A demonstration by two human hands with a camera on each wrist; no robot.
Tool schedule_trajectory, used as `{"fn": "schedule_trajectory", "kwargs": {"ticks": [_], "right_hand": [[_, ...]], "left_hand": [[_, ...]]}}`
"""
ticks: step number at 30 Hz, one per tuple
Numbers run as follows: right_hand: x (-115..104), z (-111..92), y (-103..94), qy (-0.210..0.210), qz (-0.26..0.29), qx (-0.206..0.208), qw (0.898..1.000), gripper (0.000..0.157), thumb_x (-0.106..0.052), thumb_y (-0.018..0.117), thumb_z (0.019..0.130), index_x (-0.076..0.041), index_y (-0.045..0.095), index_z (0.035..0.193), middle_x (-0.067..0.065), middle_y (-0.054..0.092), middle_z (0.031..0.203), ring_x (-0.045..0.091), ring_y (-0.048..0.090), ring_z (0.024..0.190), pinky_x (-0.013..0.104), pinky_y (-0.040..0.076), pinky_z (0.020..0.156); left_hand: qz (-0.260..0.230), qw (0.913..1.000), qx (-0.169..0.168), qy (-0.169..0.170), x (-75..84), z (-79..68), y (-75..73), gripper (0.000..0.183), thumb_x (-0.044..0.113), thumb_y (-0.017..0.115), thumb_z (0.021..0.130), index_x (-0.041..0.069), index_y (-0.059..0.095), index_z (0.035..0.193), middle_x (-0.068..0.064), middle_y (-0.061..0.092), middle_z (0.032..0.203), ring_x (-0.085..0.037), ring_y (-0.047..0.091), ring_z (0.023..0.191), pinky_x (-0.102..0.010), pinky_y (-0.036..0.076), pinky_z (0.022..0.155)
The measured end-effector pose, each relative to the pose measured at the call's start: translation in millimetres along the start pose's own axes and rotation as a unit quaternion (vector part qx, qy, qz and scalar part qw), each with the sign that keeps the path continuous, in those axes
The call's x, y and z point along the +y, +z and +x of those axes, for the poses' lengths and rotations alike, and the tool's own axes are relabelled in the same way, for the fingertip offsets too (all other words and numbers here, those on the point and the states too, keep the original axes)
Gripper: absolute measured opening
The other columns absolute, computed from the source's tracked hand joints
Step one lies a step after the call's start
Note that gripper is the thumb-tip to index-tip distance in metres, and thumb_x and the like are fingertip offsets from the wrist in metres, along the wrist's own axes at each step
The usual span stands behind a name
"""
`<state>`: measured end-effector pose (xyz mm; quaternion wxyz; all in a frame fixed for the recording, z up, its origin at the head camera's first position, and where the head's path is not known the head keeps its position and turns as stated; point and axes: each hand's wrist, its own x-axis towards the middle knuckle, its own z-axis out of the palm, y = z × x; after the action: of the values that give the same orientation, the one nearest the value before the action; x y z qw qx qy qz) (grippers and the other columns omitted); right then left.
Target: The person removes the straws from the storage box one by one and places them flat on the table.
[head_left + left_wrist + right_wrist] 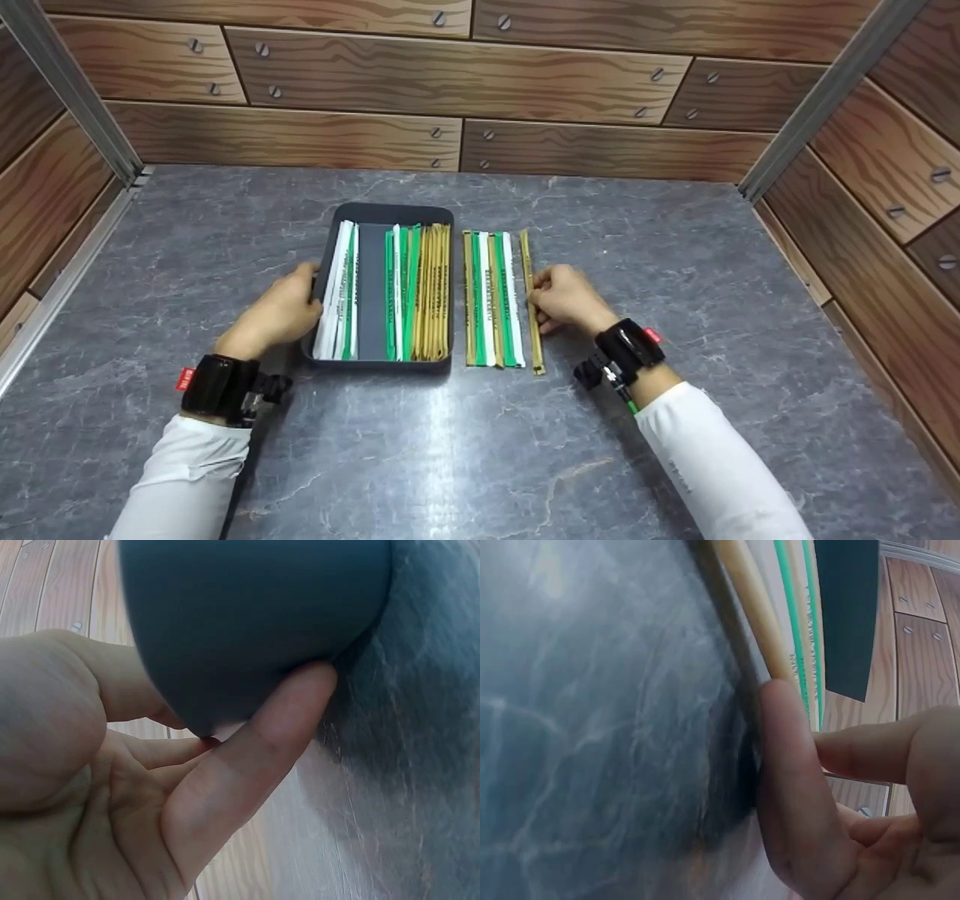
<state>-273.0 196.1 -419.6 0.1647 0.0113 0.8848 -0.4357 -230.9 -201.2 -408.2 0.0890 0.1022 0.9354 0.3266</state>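
Note:
A dark grey tray (371, 300) holds white and green stick packets at its left and green, white and gold ones at its right. My left hand (281, 307) grips the tray's left side; in the left wrist view its fingers (296, 709) touch the outer wall. Right of the tray lies a row of gold, green and white stick packets (491, 300), side by side. My right hand (566, 298) pinches a gold stick packet (536, 345), slightly apart from that row and tilted a little. In the right wrist view, a fingertip lies against this packet (754, 607).
The grey marbled tabletop (465, 465) carries the tray and the row. Wood-patterned panels (465, 82) stand behind and at both sides, with metal posts (825, 105) at the corners.

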Motion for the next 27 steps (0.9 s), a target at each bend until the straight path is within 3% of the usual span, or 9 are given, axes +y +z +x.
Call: {"fn": "schedule_trajectory", "kwargs": {"ticks": [9,16,27], "right_hand": [[2.5,4.1,2.6,-0.011,-0.007,0.021,1.0,0.037,-0.004,0.06,0.099,0.013,0.058,0.132,0.016,0.067,0.092,0.016,0.064,0.058,0.03,0.062,0.055],[-0.6,3.0,4.4,-0.028,-0.031,0.028,0.999,0.046,0.004,0.054,0.088,0.013,0.058,0.133,0.017,0.069,0.091,0.016,0.066,0.058,0.03,0.062,0.055],[-3.1,5.3,9.2,-0.042,-0.03,0.033,0.998,0.043,0.004,0.05,0.09,0.013,0.059,0.131,0.017,0.069,0.092,0.015,0.066,0.057,0.03,0.062,0.054]], "left_hand": [[-0.002,1.0,0.001,-0.002,0.4,-0.1,0.2,0.064,-0.001,0.048,0.096,-0.018,0.024,0.153,-0.046,0.047,0.14,-0.057,0.048,0.131,-0.064,0.039,0.113],[-0.012,0.9999,0.003,-0.007,0.2,-1.4,1.1,0.064,-0.002,0.047,0.096,-0.018,0.023,0.154,-0.045,0.047,0.141,-0.056,0.048,0.132,-0.063,0.038,0.115],[-0.006,1.0,0.003,0.002,0.9,-1.3,0.2,0.064,-0.002,0.048,0.095,-0.019,0.024,0.152,-0.045,0.048,0.14,-0.057,0.049,0.131,-0.064,0.039,0.114]]}}
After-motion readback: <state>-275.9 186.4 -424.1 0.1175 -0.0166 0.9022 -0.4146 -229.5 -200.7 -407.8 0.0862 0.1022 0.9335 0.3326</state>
